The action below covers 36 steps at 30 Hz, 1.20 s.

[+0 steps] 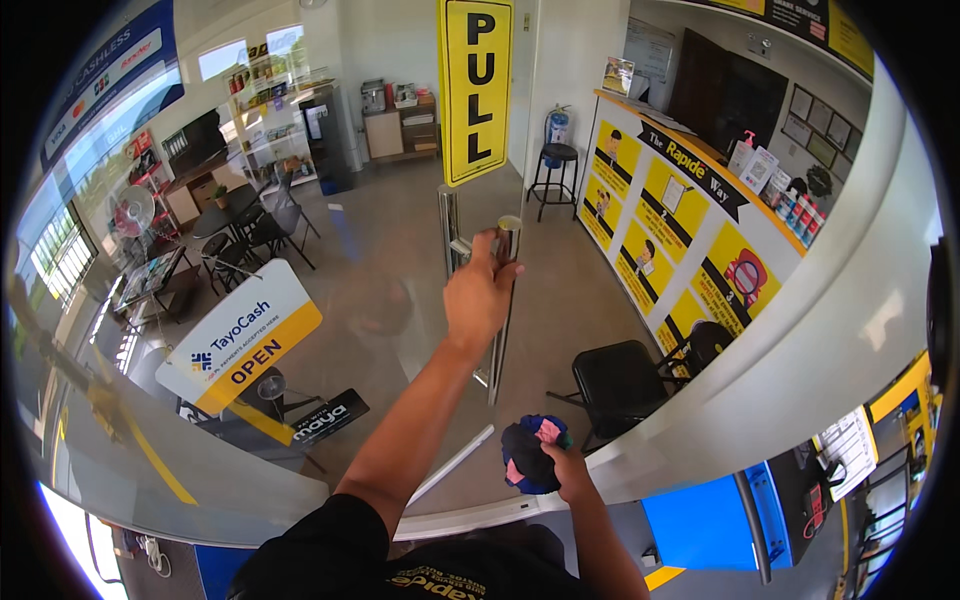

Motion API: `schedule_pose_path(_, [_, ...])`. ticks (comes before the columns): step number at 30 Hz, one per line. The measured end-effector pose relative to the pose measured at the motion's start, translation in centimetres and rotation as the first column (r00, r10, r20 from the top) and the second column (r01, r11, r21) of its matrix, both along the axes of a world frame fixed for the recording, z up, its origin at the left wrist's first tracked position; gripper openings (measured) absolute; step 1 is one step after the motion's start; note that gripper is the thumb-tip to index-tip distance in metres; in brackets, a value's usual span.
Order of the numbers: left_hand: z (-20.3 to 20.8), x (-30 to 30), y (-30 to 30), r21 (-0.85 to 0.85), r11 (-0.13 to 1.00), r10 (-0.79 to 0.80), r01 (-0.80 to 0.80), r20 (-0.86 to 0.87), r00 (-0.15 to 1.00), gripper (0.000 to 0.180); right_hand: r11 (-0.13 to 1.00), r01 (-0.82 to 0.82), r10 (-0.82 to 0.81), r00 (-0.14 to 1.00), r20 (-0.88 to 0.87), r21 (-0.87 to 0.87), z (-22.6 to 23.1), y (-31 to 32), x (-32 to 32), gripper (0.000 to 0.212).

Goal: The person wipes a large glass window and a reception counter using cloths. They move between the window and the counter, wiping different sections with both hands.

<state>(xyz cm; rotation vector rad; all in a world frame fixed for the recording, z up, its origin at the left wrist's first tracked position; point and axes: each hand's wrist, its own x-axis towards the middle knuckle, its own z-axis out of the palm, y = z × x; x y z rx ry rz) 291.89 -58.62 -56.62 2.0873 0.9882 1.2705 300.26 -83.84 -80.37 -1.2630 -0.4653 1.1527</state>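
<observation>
My left arm reaches forward to a glass door, where my left hand [478,295] is closed around the upper part of an upright metal door handle [510,226]. The handle's lower length shows below my fingers. A yellow sign [478,95] with black lettering is fixed to the glass just above. Lower and to the right, my right hand [570,472] grips a crumpled cloth [527,465], dark blue and black with pink patches. The cloth hangs near the door's bottom edge.
Beyond the glass are a long counter [690,210] with yellow panels, a black chair [618,385], a tall stool [557,165] and a dark table [235,210] with chairs. A white-and-yellow sign [245,335] hangs on the glass at left. A blue cabinet [700,520] stands at lower right.
</observation>
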Motion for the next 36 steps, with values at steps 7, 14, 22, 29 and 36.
schedule_pose_path(7, [-1.8, 0.5, 7.3, 0.009, 0.987, 0.157, -0.157, 0.008, 0.988, 0.047, 1.0, -0.021, 0.022, 0.995, -0.096, 0.008, -2.6, 10.7, 7.1, 0.047])
schedule_pose_path(14, [-4.4, -1.7, 15.3, -0.007, 0.967, 0.252, -0.254, 0.167, 0.953, 0.054, 0.991, 0.11, -0.112, 0.993, -0.031, -0.08, -13.6, 23.3, 16.8, 0.031])
schedule_pose_path(22, [-5.7, -6.5, 19.5, -0.087, 0.901, 0.433, -0.425, 0.232, 0.871, 0.058, 0.763, 0.336, -0.17, 0.929, 0.33, -0.552, -22.9, 25.0, 25.9, 0.043])
schedule_pose_path(29, [-6.5, 0.8, 21.6, 0.088, 0.69, 0.672, -0.719, 0.293, 0.68, 0.055, 0.746, 0.412, -0.367, 0.91, 0.193, -0.523, -16.4, 22.0, 34.9, 0.032])
schedule_pose_path(36, [-16.5, 24.6, 27.0, -0.547, 0.739, -0.316, 0.394, 0.236, 0.919, 0.025, 0.875, 0.401, -0.431, 0.9, -0.062, -0.272, -6.4, 28.2, 37.4, 0.027])
